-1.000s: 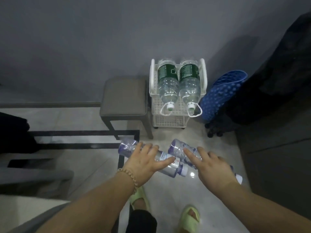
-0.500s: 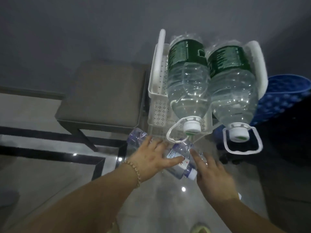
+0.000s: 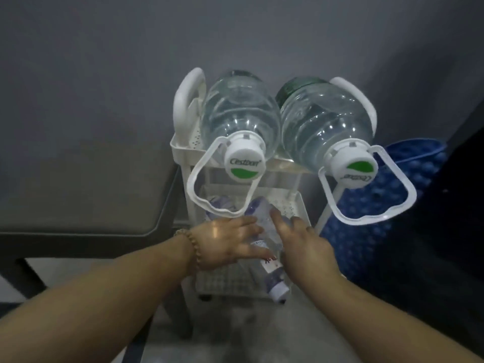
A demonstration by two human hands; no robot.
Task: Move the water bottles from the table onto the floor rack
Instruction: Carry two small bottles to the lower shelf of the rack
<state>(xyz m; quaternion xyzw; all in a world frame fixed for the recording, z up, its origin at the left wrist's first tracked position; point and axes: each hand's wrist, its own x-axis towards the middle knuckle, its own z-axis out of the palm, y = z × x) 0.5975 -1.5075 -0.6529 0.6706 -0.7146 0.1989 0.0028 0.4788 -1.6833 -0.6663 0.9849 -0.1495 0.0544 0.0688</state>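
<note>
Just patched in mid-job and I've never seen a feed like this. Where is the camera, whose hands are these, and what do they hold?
No machine here: a person works bare-handed, and a wide-angle camera on their head looks down at the hands. The left hand, with a bead bracelet, and the right hand each grip a small water bottle at the middle shelf of the white rack; the bottles overlap. Two big jugs lie on the top tier, caps toward the camera. A grey stool stands left of the rack, a blue mat right.

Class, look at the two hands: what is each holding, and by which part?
Each grips a small water bottle round its body: left hand the labelled bottle, right hand the other bottle.
</note>
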